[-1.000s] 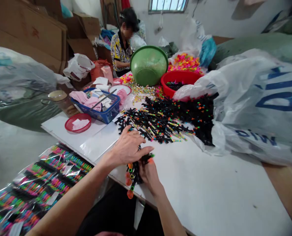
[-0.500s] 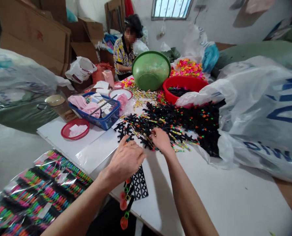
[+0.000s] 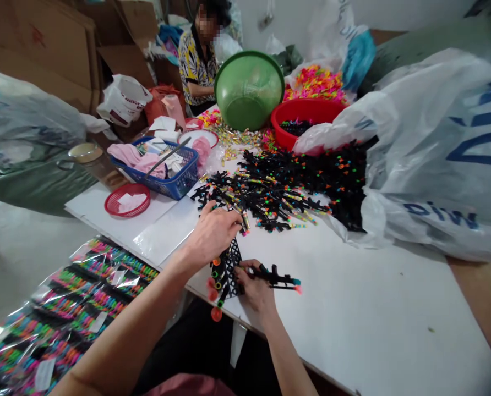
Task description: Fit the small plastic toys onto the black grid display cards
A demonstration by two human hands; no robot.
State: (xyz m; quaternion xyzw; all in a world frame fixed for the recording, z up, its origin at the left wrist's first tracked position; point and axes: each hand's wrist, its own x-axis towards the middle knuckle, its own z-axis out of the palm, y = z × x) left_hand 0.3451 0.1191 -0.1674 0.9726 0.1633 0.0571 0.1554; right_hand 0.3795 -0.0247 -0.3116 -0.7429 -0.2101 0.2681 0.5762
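Observation:
My right hand (image 3: 256,286) is closed around a black toy gun (image 3: 281,278) with teal and pink at its tip, beside a black lattice-patterned strip (image 3: 233,256). Over the strip's far end, my left hand (image 3: 214,234) has its fingers curled; what they grip is hidden. Along the strip's left side lie black pieces with green rings and orange-red discs (image 3: 216,313). A heap of black toy guns (image 3: 266,192), mixed with yellow-striped sticks, lies just beyond both hands.
A blue basket (image 3: 179,179) and a red basket (image 3: 127,212) stand at left. Farther back are a green basin (image 3: 249,91) and a red basin (image 3: 281,129). A large white plastic bag (image 3: 414,154) bulges at right. Packed bags (image 3: 84,308) lie lower left. A person (image 3: 196,66) sits opposite.
My right hand has come back from the heap toward me and now holds a black toy gun by the strip. My left hand stays over the strip. The view has tilted downward.

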